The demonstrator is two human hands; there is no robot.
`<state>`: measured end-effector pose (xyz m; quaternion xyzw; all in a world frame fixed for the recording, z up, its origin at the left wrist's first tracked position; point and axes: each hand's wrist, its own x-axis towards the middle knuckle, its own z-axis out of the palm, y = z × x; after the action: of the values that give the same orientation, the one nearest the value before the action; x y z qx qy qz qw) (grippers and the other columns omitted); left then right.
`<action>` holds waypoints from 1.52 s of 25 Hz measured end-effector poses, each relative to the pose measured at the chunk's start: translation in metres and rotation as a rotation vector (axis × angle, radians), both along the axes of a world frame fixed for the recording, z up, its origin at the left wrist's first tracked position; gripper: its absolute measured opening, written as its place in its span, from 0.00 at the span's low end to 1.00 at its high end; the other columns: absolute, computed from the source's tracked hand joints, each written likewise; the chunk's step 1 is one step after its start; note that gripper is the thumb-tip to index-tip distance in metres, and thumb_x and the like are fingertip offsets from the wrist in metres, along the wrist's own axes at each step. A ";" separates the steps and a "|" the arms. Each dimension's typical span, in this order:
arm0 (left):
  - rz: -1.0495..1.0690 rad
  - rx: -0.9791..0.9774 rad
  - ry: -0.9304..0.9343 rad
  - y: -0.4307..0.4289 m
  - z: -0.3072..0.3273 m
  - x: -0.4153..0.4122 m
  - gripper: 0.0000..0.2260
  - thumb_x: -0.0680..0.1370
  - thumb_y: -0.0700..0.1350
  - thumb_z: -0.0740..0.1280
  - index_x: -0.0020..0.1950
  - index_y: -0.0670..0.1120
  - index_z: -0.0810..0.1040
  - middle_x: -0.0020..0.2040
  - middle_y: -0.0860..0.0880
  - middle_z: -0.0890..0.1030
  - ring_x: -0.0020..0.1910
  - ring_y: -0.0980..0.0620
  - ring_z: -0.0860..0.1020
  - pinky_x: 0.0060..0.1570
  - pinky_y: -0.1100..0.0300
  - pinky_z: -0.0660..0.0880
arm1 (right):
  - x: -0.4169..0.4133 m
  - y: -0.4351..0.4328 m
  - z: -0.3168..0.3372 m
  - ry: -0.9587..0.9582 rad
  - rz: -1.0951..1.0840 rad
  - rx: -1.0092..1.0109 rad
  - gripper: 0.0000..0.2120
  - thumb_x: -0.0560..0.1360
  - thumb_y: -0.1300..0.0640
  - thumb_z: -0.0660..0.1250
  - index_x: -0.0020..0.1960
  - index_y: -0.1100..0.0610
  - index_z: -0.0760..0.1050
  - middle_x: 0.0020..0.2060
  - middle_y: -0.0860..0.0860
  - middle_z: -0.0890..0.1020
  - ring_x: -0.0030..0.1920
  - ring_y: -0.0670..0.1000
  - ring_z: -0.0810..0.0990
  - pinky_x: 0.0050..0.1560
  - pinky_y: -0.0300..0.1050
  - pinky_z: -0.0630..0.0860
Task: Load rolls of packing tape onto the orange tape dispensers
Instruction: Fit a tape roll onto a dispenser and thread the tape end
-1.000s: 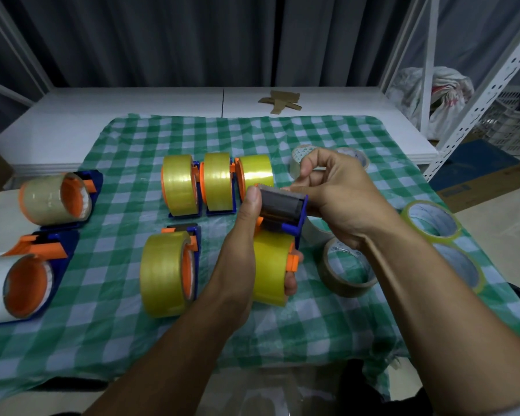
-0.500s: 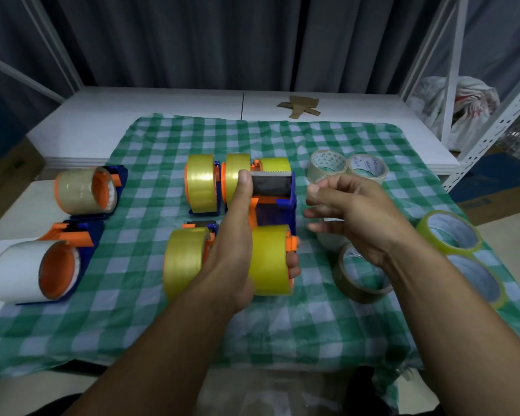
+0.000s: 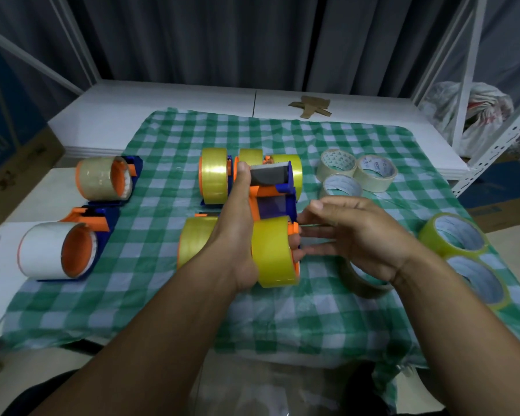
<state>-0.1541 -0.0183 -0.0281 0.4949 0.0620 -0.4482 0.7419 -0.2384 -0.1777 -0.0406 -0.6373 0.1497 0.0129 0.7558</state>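
My left hand [image 3: 237, 235] grips an orange-and-blue tape dispenser [image 3: 278, 202] above the checked cloth, thumb by its grey front plate. A yellow tape roll [image 3: 272, 250] sits on its orange hub. My right hand [image 3: 354, 235] hovers just right of that roll, fingers spread, holding nothing. Another loaded dispenser with a yellow roll [image 3: 192, 238] lies left of my left hand. More loaded yellow dispensers [image 3: 213, 175] stand behind.
Two loaded dispensers [image 3: 102, 178] [image 3: 54, 250] lie at the left edge. Loose rolls: three whitish [image 3: 338, 163], two yellow [image 3: 452, 235], one brown [image 3: 364, 283] under my right wrist. Cardboard scraps [image 3: 311, 106] lie on the white table. A shelf frame [image 3: 499, 139] stands right.
My right hand has let go of the dispenser's front and dropped to the right of the roll, fingers open. The dispenser has tilted so its front points away from me.
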 end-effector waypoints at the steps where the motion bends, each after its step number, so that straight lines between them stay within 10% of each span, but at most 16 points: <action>1: 0.001 -0.017 0.020 0.001 0.000 0.000 0.41 0.72 0.77 0.56 0.62 0.45 0.83 0.44 0.38 0.84 0.30 0.44 0.81 0.31 0.55 0.79 | 0.000 0.000 -0.002 0.009 0.008 0.037 0.13 0.73 0.51 0.72 0.48 0.61 0.82 0.48 0.60 0.84 0.54 0.62 0.84 0.62 0.69 0.76; 10: -0.035 0.025 0.082 0.013 0.002 -0.006 0.30 0.80 0.63 0.57 0.63 0.39 0.81 0.50 0.35 0.85 0.41 0.37 0.85 0.49 0.41 0.80 | -0.008 0.009 -0.014 0.122 0.056 0.173 0.28 0.70 0.39 0.69 0.59 0.60 0.79 0.47 0.56 0.81 0.46 0.55 0.82 0.52 0.57 0.80; 21: 0.022 0.160 0.044 0.016 -0.005 -0.021 0.19 0.78 0.42 0.55 0.61 0.35 0.79 0.48 0.34 0.85 0.38 0.39 0.85 0.32 0.48 0.82 | -0.018 0.018 -0.021 0.216 0.098 0.153 0.37 0.73 0.34 0.67 0.67 0.64 0.77 0.61 0.67 0.78 0.64 0.64 0.79 0.61 0.66 0.78; 26: 0.126 0.244 -0.098 0.016 -0.017 -0.023 0.15 0.82 0.38 0.58 0.63 0.36 0.79 0.53 0.35 0.85 0.51 0.37 0.85 0.49 0.39 0.82 | -0.016 0.027 -0.022 0.239 0.086 0.151 0.32 0.74 0.35 0.65 0.66 0.59 0.77 0.63 0.61 0.81 0.62 0.61 0.82 0.63 0.66 0.77; 29: 0.158 0.248 -0.132 0.015 -0.019 -0.024 0.13 0.82 0.42 0.60 0.59 0.37 0.81 0.45 0.38 0.86 0.38 0.42 0.86 0.36 0.46 0.83 | -0.014 0.033 -0.019 0.226 0.079 0.153 0.30 0.75 0.35 0.64 0.65 0.56 0.78 0.63 0.58 0.81 0.62 0.60 0.82 0.62 0.65 0.77; 38: 0.117 0.238 -0.193 0.013 -0.012 -0.033 0.17 0.61 0.38 0.70 0.49 0.38 0.83 0.51 0.32 0.84 0.48 0.29 0.84 0.48 0.25 0.77 | -0.005 0.052 -0.019 0.177 0.073 0.132 0.29 0.77 0.32 0.58 0.64 0.52 0.81 0.57 0.53 0.85 0.58 0.53 0.84 0.58 0.53 0.82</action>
<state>-0.1874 -0.0051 -0.0402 0.6156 0.0716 -0.3442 0.7053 -0.2432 -0.1254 -0.0599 -0.5874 0.1915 0.1065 0.7791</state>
